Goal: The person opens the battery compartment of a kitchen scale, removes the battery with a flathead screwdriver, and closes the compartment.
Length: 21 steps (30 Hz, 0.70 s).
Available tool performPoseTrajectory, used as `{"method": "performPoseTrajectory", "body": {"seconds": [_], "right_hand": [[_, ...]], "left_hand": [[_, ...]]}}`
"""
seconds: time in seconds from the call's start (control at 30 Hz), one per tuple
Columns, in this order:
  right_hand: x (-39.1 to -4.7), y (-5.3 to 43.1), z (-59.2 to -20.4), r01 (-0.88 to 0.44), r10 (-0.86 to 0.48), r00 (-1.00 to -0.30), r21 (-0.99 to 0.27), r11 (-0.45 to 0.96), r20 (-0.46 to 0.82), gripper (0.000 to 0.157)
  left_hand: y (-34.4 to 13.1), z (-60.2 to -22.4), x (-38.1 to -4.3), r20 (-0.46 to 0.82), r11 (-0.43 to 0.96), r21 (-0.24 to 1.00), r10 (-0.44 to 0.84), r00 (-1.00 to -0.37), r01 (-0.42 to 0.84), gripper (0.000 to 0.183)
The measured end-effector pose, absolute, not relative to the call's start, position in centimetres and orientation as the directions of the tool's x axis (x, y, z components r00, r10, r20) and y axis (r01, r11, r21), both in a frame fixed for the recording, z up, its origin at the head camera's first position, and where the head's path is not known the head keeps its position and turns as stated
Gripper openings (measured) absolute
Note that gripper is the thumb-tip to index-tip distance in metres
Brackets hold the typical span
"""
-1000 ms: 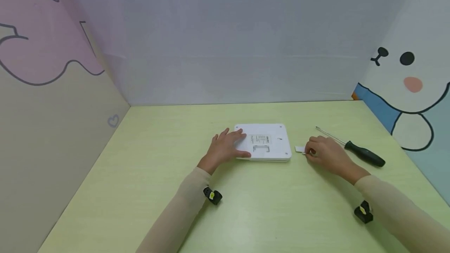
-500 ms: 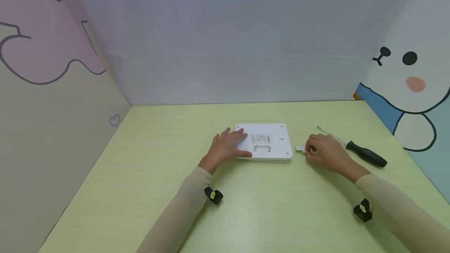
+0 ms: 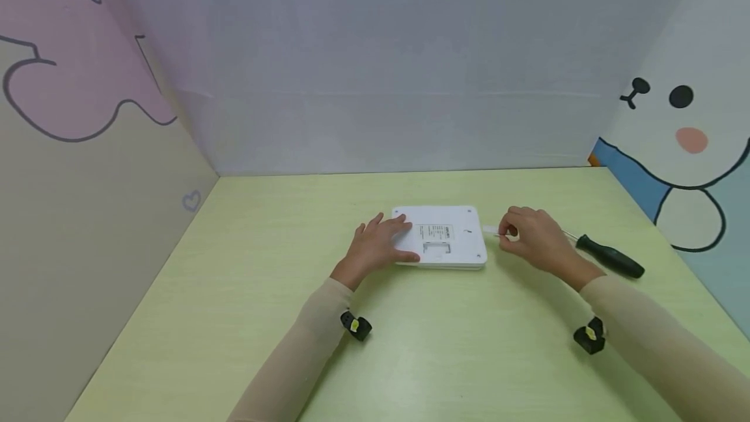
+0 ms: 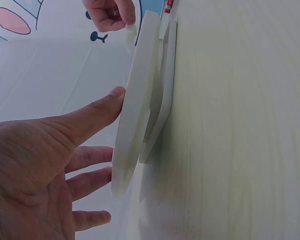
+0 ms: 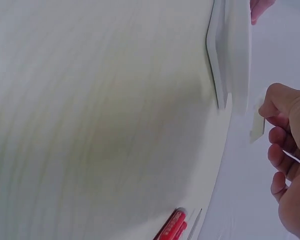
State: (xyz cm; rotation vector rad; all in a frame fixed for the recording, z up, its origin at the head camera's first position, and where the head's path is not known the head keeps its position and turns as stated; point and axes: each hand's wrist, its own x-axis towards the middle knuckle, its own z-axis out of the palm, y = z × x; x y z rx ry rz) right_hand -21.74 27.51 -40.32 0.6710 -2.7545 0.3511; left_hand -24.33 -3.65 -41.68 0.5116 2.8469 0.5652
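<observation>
A flat white device [image 3: 457, 219], like a kitchen scale, lies underside up, its label and an open battery compartment [image 3: 436, 248] facing upward. My left hand [image 3: 375, 244] rests on its left edge, fingers spread over the top and thumb along the near side. In the left wrist view, the thumb [image 4: 102, 107] touches the device's edge. My right hand [image 3: 536, 236] pinches a small white battery cover [image 3: 490, 229] between thumb and fingertips, just right of the device. The right wrist view shows this cover [image 5: 257, 127] raised above the table.
A screwdriver [image 3: 609, 257] with a dark handle lies to the right, its shaft partly hidden by my right hand. Red cylinders [image 5: 172, 225] with white print lie near the shaft in the right wrist view. Printed walls stand around the pale green table [image 3: 433, 357].
My right hand has lifted and moved left and away from me with the battery cover, closer to the device. My left hand and the device have stayed in place.
</observation>
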Motion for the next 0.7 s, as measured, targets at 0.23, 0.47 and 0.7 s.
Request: {"method": "performPoseTrajectory", "body": {"seconds": [0.23, 0.47, 0.7], "right_hand": [[-22.2, 24.4, -39.8, -0.506, -0.438, -0.843, -0.185, 0.842, 0.311, 0.010], [-22.0, 21.3, -39.6, -0.520, -0.466, -0.844, -0.195, 0.831, 0.266, 0.011], [-21.6, 19.2, -40.1, -0.572, -0.523, -0.811, -0.167, 0.803, 0.261, 0.011]], "left_hand": [[-3.6, -41.6, -24.2, -0.122, 0.870, 0.394, 0.368, -0.922, 0.295, 0.077], [-3.6, -41.6, -24.2, -0.117, 0.865, 0.403, 0.373, -0.921, 0.299, 0.077], [-3.5, -41.5, -24.2, -0.113, 0.868, 0.397, 0.369, -0.922, 0.299, 0.076]]}}
